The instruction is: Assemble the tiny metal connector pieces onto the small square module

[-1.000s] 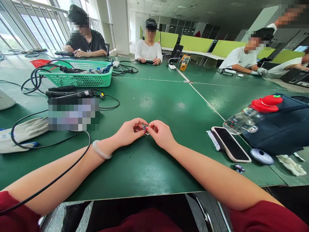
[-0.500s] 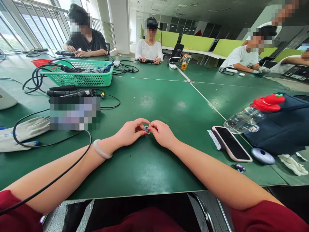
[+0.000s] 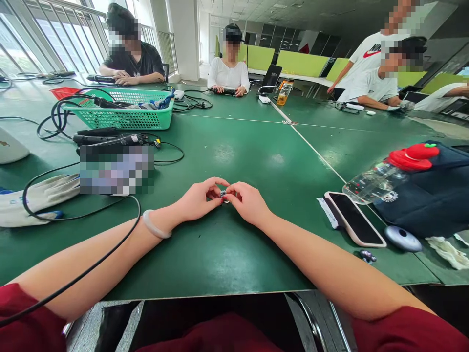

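My left hand (image 3: 198,200) and right hand (image 3: 250,203) come together at the fingertips, both pinching 1 small grey piece (image 3: 223,194) between them, over the green table (image 3: 227,264); a pale bracelet (image 3: 150,226) rings my left wrist; a phone (image 3: 355,219) lies well to the right, beside a clear bottle (image 3: 375,185).

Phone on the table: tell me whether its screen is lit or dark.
Dark: the phone lies face up and shows plain black, with nothing lit. Whether it is powered off, I cannot tell.
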Demonstrator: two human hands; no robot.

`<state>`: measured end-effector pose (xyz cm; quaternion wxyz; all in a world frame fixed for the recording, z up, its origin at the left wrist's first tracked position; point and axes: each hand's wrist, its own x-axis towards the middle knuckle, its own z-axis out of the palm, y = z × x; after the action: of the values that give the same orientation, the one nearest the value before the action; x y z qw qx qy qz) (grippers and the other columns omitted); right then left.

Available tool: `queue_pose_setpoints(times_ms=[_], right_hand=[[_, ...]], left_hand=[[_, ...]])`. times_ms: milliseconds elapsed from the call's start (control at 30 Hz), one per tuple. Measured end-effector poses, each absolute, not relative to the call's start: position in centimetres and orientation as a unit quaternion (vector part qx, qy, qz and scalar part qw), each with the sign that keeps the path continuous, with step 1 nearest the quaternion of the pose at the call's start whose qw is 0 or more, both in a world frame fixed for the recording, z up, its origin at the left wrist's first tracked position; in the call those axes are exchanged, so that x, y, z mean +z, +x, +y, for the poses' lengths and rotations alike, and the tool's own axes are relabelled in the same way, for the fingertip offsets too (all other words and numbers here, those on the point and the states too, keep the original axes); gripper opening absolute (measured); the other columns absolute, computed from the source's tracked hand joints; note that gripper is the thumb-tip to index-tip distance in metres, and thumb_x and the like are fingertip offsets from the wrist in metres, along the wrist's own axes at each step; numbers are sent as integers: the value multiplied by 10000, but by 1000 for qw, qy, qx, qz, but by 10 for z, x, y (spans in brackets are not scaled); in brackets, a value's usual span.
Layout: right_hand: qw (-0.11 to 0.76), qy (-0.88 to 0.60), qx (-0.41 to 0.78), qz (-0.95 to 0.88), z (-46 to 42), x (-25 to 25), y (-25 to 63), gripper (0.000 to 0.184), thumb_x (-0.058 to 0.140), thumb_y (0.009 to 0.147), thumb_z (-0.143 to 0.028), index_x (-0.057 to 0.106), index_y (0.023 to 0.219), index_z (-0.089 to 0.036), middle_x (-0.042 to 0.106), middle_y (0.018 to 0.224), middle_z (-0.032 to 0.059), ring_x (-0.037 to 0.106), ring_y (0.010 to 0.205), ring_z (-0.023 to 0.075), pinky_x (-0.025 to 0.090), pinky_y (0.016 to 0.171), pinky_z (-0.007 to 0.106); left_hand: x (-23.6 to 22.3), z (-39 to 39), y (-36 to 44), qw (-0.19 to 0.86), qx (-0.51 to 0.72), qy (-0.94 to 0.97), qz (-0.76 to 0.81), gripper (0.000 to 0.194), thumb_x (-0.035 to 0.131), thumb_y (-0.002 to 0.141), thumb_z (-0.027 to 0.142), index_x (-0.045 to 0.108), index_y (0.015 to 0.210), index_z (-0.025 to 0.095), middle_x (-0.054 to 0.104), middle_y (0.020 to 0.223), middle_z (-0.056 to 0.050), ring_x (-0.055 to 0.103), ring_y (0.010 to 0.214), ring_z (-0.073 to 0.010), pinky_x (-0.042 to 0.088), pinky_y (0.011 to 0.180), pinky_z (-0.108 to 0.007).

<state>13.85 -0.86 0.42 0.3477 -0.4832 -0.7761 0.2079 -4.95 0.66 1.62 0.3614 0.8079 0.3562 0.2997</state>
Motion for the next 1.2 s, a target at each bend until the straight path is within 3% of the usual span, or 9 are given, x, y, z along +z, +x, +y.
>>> queue_pose_setpoints(times_ms=[267, 600, 1200], right_hand=[[383, -511, 232, -734, -6, 2, 139, 121, 621, 836, -259, 695, 760, -200, 674, 755, 2, 559, 691, 125, 405, 667, 252], [422, -500, 378, -655, 1, -5, 139, 158, 604, 764, -301, 691, 725, -175, 696, 725, 3, 582, 672, 130, 423, 656, 251], [429, -519, 308, -672, -4, -2, 137, 191, 568, 808, -336, 659, 736, -185, 622, 671, -13, 489, 611, 116, 374, 604, 248]], left_hand=[[11, 11, -49, 414, 310, 775, 364, 394, 616, 802, 294, 531, 1174, 194, 682, 813, -4, 644, 747, -149, 514, 726, -296], [9, 14, -48, 452, 320, 748, 366, 368, 655, 775, 285, 573, 1119, 184, 677, 752, 10, 655, 745, -152, 521, 772, -322], [9, 15, -48, 467, 313, 734, 381, 294, 644, 778, 247, 609, 1058, 168, 668, 744, 3, 643, 720, -141, 519, 762, -310]])
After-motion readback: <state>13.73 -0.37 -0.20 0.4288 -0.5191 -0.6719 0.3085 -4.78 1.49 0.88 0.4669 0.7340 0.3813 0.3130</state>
